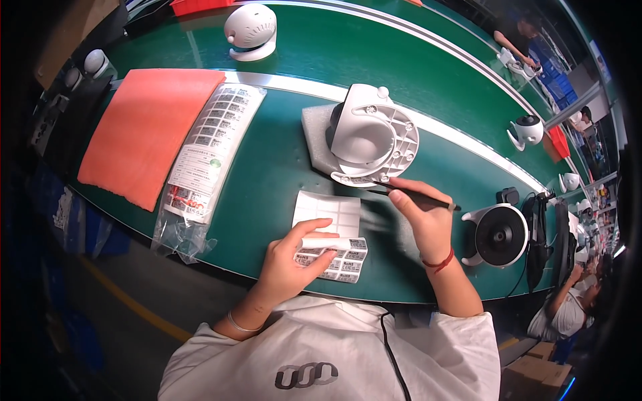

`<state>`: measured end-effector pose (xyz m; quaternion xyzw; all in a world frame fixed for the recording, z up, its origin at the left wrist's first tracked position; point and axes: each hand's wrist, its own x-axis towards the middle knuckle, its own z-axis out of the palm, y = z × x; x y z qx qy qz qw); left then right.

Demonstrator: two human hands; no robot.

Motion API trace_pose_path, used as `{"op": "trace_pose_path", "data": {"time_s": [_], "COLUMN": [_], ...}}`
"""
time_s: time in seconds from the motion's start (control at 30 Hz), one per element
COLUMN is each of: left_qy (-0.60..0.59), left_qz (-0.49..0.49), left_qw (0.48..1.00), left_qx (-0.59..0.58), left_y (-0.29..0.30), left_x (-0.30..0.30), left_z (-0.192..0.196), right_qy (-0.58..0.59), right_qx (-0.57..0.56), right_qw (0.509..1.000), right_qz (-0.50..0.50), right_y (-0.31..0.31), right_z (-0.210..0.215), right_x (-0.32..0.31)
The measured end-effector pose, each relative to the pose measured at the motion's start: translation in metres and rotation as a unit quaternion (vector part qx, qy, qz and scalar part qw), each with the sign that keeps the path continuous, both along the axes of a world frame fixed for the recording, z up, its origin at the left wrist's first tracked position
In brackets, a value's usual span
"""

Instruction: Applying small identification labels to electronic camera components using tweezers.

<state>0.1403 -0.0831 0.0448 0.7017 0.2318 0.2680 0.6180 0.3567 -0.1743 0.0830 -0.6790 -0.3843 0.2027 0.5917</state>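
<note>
Black tweezers point(429, 198) in the grip of right fingers point(409, 185) — folded label sheet point(348, 262) in left fingers' point(311, 226) grip

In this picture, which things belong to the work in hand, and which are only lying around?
In the work:
folded sticker sheet, left hand on it
slim black tool, in the right hand
white housing, near the tool's tip
foam block against the housing

Seemingly just lying about:
orange sheet
bagged stickers
round black-faced unit
white unit, far side
</note>
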Motion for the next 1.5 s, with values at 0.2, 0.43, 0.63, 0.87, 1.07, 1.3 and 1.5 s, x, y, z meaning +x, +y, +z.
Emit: {"op": "trace_pose_path", "data": {"time_s": [0.2,0.43,0.63,0.87,1.07,1.3,1.5], "left_qy": [-0.005,0.01,0.001,-0.026,-0.027,-0.023,-0.028], "left_qz": [0.002,0.005,0.013,0.017,0.023,0.021,0.016], "left_qw": [1.0,1.0,0.998,0.998,0.996,0.997,0.996], "left_qx": [0.007,0.024,0.059,0.052,0.078,0.065,0.086], "left_y": [0.0,0.001,0.001,-0.001,0.003,0.004,0.002], "left_x": [0.004,0.0,-0.005,-0.001,-0.004,-0.009,-0.008], "left_z": [-0.001,0.001,-0.008,-0.007,-0.014,-0.012,-0.019], "right_qy": [-0.287,-0.402,-0.213,-0.393,-0.41,-0.622,-0.696], "right_qx": [0.087,0.097,0.102,-0.114,-0.169,-0.251,-0.281], "right_qw": [0.953,0.909,0.97,0.891,0.882,0.732,0.638], "right_qz": [0.03,0.041,0.06,0.198,0.158,-0.123,-0.176], "right_y": [0.005,0.01,0.011,0.085,0.102,0.154,0.15], "right_z": [-0.005,0.017,0.078,0.104,0.132,0.067,-0.037], "right_x": [0.003,-0.019,0.009,0.052,0.08,0.158,0.251]}}
